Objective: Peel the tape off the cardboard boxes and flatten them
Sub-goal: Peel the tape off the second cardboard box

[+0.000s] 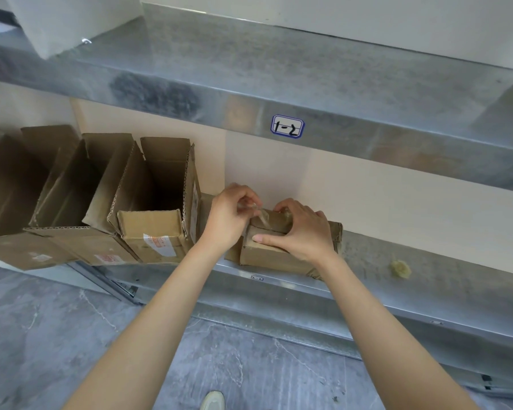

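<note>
Hands on small box (274,247): left hand (227,217) pinches tape (256,213), right hand (298,230) grips box top

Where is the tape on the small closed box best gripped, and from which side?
Pinch the tape by its loose end, lifted at the top left edge of the small box, coming from the left, as the left hand does. The rest lies flat; the right hand steadies the box.

Head view: looked forward and down from behind and above the left hand (228,217) and right hand (299,229).
Nearness: close, shelf (397,258) just beyond the hands.
</note>
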`<state>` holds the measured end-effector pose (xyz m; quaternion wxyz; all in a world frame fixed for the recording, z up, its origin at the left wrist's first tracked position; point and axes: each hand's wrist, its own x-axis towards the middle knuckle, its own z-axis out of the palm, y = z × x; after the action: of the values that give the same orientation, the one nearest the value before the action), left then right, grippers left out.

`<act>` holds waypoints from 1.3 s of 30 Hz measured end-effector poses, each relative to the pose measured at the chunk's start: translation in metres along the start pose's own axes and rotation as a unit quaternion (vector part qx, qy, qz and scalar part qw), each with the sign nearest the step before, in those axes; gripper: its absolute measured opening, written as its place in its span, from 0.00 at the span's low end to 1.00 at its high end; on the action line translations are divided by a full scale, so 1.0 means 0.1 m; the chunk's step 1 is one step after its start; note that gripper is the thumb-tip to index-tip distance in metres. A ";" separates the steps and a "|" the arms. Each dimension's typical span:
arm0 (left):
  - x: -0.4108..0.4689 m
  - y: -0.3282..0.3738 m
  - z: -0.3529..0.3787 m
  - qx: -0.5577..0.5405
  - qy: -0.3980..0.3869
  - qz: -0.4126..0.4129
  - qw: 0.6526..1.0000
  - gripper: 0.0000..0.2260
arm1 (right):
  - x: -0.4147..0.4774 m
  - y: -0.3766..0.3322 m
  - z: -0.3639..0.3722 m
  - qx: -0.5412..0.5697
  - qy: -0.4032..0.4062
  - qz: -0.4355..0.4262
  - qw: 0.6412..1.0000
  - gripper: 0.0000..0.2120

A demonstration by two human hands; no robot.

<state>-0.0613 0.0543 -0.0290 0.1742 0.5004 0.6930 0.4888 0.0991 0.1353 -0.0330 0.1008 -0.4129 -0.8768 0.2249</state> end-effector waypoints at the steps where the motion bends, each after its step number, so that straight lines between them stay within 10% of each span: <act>1: 0.01 0.02 0.02 0.009 0.003 0.006 1.000 0.11 | 0.00 0.00 0.00 0.003 -0.001 0.002 1.000 0.33; 14: -0.08 0.16 0.22 -0.046 0.009 0.085 0.995 0.13 | 0.13 0.10 -0.04 0.391 0.057 0.087 0.914 0.16; 23: -0.06 0.24 0.46 -0.127 0.061 -0.004 0.990 0.12 | 0.10 0.12 -0.04 0.345 0.030 0.052 0.937 0.12; 39: -0.26 -0.12 0.44 0.038 -0.016 0.020 0.999 0.27 | 0.13 0.10 -0.03 0.191 0.062 0.011 0.980 0.12</act>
<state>-0.0243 0.0534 -0.0658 0.1567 0.5283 0.6980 0.4574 0.0986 0.1522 -0.0349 0.2291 -0.4089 -0.8051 0.3635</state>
